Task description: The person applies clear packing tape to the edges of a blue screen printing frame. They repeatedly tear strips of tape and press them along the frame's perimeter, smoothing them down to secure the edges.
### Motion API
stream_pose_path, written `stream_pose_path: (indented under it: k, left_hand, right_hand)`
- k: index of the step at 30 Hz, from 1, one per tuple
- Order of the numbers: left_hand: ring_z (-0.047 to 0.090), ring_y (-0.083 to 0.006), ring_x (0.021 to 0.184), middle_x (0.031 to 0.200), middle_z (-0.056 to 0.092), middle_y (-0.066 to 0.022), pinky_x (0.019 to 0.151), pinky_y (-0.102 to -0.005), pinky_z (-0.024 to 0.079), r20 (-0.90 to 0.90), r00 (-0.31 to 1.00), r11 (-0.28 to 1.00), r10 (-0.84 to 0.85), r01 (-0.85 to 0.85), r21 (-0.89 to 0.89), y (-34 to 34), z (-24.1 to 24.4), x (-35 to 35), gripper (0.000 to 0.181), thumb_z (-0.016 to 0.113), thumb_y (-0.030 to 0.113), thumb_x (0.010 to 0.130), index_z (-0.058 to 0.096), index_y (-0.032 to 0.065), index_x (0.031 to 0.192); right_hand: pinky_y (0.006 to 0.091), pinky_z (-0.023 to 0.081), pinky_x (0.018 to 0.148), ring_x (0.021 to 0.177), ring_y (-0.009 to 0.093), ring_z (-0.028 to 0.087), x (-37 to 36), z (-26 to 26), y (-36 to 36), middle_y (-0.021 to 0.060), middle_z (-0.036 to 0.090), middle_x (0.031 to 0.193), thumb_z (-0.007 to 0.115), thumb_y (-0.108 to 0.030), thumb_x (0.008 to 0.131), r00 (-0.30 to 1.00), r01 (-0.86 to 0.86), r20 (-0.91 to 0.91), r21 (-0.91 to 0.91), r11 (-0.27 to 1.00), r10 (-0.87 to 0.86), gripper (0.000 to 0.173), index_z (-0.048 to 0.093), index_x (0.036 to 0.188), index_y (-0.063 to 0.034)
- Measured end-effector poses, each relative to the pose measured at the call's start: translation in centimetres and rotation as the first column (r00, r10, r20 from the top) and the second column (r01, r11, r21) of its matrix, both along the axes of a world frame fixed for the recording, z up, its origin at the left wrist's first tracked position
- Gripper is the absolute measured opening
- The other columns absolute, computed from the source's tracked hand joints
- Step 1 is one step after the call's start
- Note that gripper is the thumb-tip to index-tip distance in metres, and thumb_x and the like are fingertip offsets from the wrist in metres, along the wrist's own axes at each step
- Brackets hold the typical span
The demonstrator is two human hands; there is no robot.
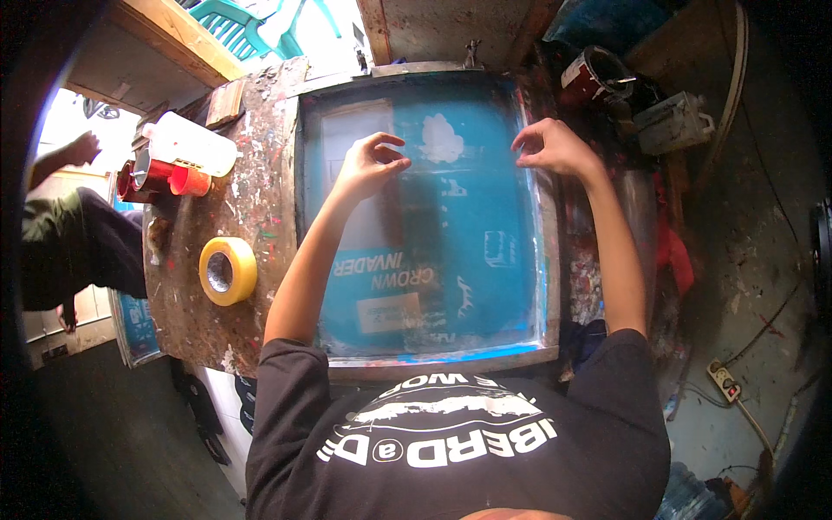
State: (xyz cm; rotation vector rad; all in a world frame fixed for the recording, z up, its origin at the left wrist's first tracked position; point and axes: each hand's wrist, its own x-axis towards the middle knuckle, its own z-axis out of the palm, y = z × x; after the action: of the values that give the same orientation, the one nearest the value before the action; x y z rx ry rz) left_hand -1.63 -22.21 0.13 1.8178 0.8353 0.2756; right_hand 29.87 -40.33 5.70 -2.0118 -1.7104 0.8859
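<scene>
A wood-framed silkscreen (481,214) with blue-green mesh lies on the paint-stained table (240,195) before me. Pale stencil shapes and lettering show in its mesh. Over its left half is my left hand (374,162), thumb and fingers curved with a gap between them and nothing held. My right hand (552,148) is at the frame's right edge, fingers likewise bent and apart, holding nothing. Whether either hand touches the screen I cannot tell. Under the mesh at upper left, a pale rectangular area (357,221) shows through. A roll of yellowish adhesive tape (227,271) rests left of the screen.
A white plastic container (192,144), a red cup (190,181) and dark red cans stand at the table's upper left, near a wooden block (225,104). Another person (71,247) is at far left. A paint can (595,75) stands upper right; a power strip (725,381) lies lower right.
</scene>
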Motion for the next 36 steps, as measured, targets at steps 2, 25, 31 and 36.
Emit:
stream_pose_path:
  k: [2,25,31,36]
  left_hand:
    - [0.071,-0.0142,0.087,0.096,0.077,-0.0106,0.079,-0.0299,0.055,0.004,1.000,1.000,0.003,-0.004,0.021,0.1,-0.4,0.2,0.042,0.082,0.020,0.083,0.067,0.0055,0.119]
    - [0.073,-0.0189,0.083,0.094,0.077,-0.0120,0.076,-0.0320,0.057,-0.001,0.999,0.992,0.040,-0.040,0.120,-0.6,-0.9,0.4,0.048,0.080,0.016,0.081,0.061,0.0033,0.122]
    - [0.074,-0.0207,0.084,0.094,0.077,-0.0136,0.078,-0.0331,0.057,0.007,0.999,0.983,0.046,-0.047,0.177,-1.1,-0.4,0.4,0.047,0.079,0.015,0.081,0.060,0.0010,0.122]
    - [0.074,-0.0238,0.080,0.093,0.077,-0.0149,0.076,-0.0342,0.058,0.032,0.997,0.967,0.066,-0.072,0.244,-2.1,-0.3,0.5,0.045,0.077,0.013,0.081,0.059,-0.0001,0.121]
  right_hand:
    - [0.0347,0.056,0.085,0.088,0.022,0.073,-0.3,0.6,0.5,0.0142,0.076,0.094,0.083,-0.012,0.074,1.000,-0.014,0.025,-0.045,0.999,0.015,0.031,0.074,0.101,-0.0008]
    - [0.0361,0.055,0.077,0.078,0.024,0.072,-0.6,1.0,2.1,0.0132,0.074,0.081,0.080,-0.005,0.074,0.995,-0.041,0.085,-0.163,0.986,0.056,0.038,0.063,0.107,-0.0008]
    - [0.0362,0.055,0.077,0.077,0.024,0.072,-0.9,0.5,1.9,0.0138,0.074,0.081,0.077,-0.002,0.073,0.988,-0.034,0.143,-0.128,0.991,0.052,0.037,0.063,0.108,-0.0014]
    - [0.0373,0.056,0.078,0.078,0.027,0.072,-1.7,-0.1,1.3,0.0146,0.073,0.080,0.075,-0.002,0.073,0.973,-0.001,0.231,-0.069,0.998,0.017,0.035,0.064,0.105,-0.0024]
